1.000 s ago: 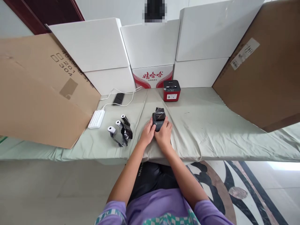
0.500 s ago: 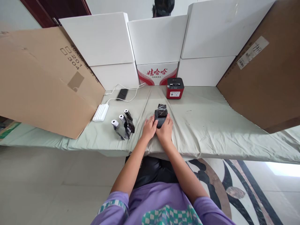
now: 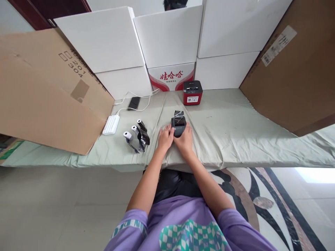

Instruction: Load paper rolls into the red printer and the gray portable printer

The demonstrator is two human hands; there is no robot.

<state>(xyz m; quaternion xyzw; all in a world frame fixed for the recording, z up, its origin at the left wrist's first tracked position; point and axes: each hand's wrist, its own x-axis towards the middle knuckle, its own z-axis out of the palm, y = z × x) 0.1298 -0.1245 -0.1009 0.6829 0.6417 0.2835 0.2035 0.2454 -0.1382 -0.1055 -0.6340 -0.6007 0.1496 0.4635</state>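
A small black portable printer (image 3: 179, 130) lies on the cloth-covered table in front of me, its shiny dark flap sticking up at the far end. My left hand (image 3: 165, 138) is closed around its left side, thumb near the front edge. On the opposite side, my right hand (image 3: 184, 141) grips it, fingers along the right edge. The palms hide part of the near end. To the left stand a few white paper rolls (image 3: 127, 135) partly wrapped in black film.
Behind the printer sits a red and black box-shaped device (image 3: 192, 99). A white power bank (image 3: 111, 124) with a cable and a dark phone (image 3: 133, 103) lie at the left. White boxes (image 3: 170, 38) wall off the back; brown cardboard panels (image 3: 47, 94) flank both sides.
The camera view has tilted and shifted slightly, so everything sits a little higher in the picture. Both hands stay on the printer.
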